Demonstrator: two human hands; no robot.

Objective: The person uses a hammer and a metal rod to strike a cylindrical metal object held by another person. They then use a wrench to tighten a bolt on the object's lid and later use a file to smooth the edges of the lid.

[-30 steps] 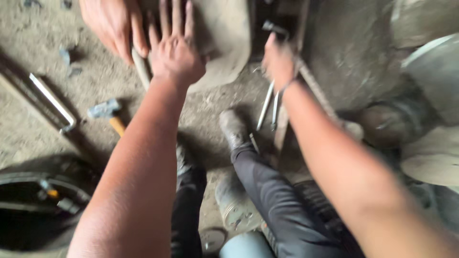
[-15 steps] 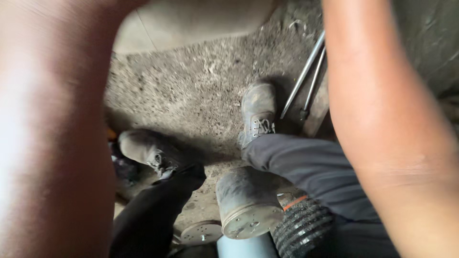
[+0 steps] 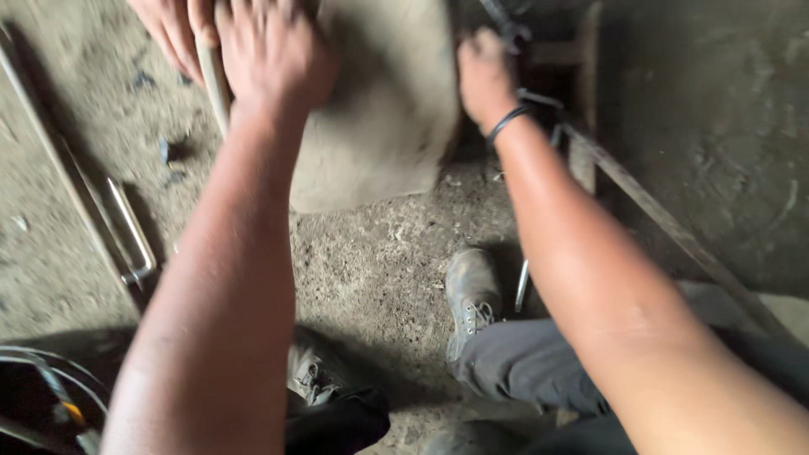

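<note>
Head view looks straight down past two bare forearms at a dusty earthen floor (image 3: 379, 261). The left hand (image 3: 274, 59) lies palm-down with its fingers spread over the near left edge of a large grey-tan rounded slab of stone or packed clay (image 3: 379, 126), which sits on the floor at the top middle of the picture; the hand is flat and grips nothing that can be seen. Just to its left, another person's hand (image 3: 173, 25) reaches in from the top edge, touching a pale wooden stick (image 3: 212, 76) that runs between the two hands. The right hand (image 3: 484, 76), with a thin black band around its wrist, is closed at the slab's right edge beside some dark metal tool parts (image 3: 514, 34); motion blur hides whether the fingers actually hold one of them, so that cannot be told. A long weathered wooden batten (image 3: 666, 223) slants away to the lower right behind that forearm. Lower down, a scuffed grey lace-up boot (image 3: 472, 291) stands on the floor below a grey trouser leg (image 3: 531, 362), with a second boot (image 3: 316, 371) near the left forearm. A bent silvery metal rod (image 3: 135, 232) lies on the floor at the left.
</note>
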